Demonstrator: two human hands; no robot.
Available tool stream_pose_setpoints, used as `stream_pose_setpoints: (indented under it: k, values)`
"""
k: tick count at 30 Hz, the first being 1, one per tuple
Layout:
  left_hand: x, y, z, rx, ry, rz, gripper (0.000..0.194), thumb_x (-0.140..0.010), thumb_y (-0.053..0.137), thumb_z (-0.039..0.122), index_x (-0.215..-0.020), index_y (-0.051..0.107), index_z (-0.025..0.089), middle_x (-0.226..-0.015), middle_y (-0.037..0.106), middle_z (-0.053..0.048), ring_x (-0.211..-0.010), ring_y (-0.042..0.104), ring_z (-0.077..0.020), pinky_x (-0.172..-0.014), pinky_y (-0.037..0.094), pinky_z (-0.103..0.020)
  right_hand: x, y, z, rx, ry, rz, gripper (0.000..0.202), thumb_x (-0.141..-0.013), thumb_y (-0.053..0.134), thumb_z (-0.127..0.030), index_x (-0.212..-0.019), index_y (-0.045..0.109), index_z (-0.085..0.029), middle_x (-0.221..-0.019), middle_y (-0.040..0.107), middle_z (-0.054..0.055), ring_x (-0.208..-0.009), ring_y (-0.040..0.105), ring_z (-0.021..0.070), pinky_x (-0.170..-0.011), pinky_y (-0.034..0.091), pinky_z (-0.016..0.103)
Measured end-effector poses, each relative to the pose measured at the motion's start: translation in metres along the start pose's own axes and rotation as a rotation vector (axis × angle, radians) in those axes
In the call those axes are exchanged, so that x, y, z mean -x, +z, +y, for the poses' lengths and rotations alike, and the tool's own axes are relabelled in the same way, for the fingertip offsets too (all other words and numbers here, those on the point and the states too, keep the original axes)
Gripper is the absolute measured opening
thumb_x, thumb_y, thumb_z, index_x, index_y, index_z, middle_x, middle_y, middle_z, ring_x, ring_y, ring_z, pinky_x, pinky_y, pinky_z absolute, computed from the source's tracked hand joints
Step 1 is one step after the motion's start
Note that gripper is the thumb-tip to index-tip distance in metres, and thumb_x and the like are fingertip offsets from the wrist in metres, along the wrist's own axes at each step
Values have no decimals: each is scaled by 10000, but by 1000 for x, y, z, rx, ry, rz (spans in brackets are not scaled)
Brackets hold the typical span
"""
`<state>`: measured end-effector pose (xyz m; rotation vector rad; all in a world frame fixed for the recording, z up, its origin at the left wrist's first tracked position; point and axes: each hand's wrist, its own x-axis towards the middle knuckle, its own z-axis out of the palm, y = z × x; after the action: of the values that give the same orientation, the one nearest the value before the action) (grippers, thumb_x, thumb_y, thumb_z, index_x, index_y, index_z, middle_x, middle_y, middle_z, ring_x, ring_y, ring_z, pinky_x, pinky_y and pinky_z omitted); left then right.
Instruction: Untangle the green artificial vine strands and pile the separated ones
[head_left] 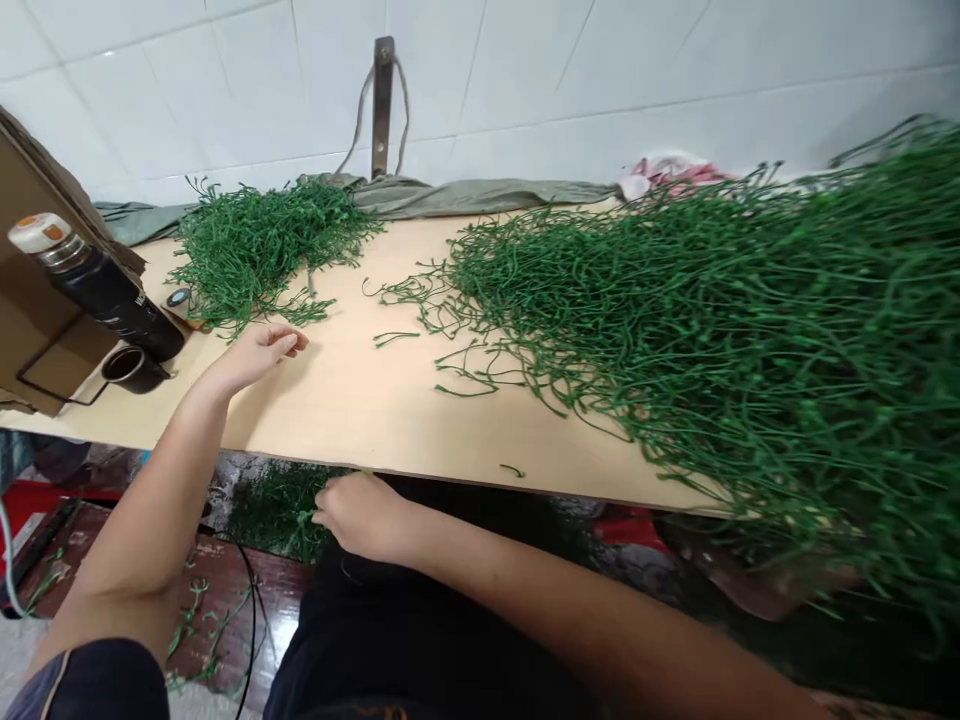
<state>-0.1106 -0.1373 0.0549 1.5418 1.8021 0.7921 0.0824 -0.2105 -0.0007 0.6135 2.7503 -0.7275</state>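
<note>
My left hand (270,352) hovers over the table just in front of a small heap of short green stems (259,245). Its fingers are curled in toward the thumb, and nothing shows between them. Lower down, my right hand (364,515) is closed at the table's front edge, with a bit of green stem (305,517) at its fingertips. Beneath it lies a dark green mass of stems (274,505), below table height. A far larger heap of long, thin green stems with small knobbed ends (660,310) covers the table's right side.
On the left stand a black vacuum flask (112,295), a dark cup (133,368) and a cardboard box (45,310). Loose stems (394,338) lie on the pale tabletop (352,400). A metal bracket (382,105) and crumpled cloth (667,175) are at the tiled wall.
</note>
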Motion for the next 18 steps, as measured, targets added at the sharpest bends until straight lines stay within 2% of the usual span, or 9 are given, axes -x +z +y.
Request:
stream_pose_setpoints:
  k: [4, 9, 12, 15, 16, 18]
  values:
    - [-4, -2, -4, -95, 14, 49, 244, -800, 460, 272, -875, 639, 125, -962, 668, -87, -822, 574, -137, -801, 453, -301, -13, 18, -8, -67, -3, -46, 391, -903, 354, -281, -990, 667, -63, -1024, 662, 175, -960, 636, 297, -792, 496, 378]
    - [-26, 8, -11, -314, 57, 248, 362, -801, 459, 297, -1074, 621, 123, -1085, 638, -111, -949, 582, -201, -887, 445, -365, -19, 28, -16, -161, -124, 143, 436, -855, 473, -396, -1129, 609, -86, -1068, 609, 179, -1043, 567, 290, -880, 477, 401]
    - [-42, 15, -14, -543, 103, 319, 403, -800, 458, 285, -1142, 602, 126, -1178, 584, -128, -1112, 521, -248, -999, 383, -389, -2, 18, -13, -124, -282, 219, 433, -863, 475, -387, -1126, 613, -73, -1043, 615, 170, -1046, 541, 272, -918, 454, 399]
    - [-54, 20, -15, -678, 103, 309, 467, -816, 429, 297, -1237, 545, 130, -1282, 512, -134, -1210, 446, -271, -1069, 322, -385, 25, 0, 1, -201, -487, 219, 369, -906, 411, -302, -1041, 665, -72, -968, 659, 128, -956, 579, 183, -913, 451, 295]
    - [-57, 22, -15, -715, 87, 304, 485, -819, 419, 303, -1259, 527, 128, -1305, 490, -139, -1216, 436, -283, -1070, 321, -392, 33, -7, 10, -264, -479, 259, 359, -907, 409, -285, -1016, 677, -72, -948, 670, 120, -928, 588, 165, -889, 458, 275]
    - [-62, 23, -16, -800, 54, 298, 504, -819, 409, 303, -1275, 513, 117, -1310, 477, -159, -1215, 422, -312, -1051, 336, -419, 45, -19, 35, -419, -330, 392, 334, -898, 419, -269, -972, 690, -88, -922, 686, 109, -878, 607, 151, -855, 471, 282]
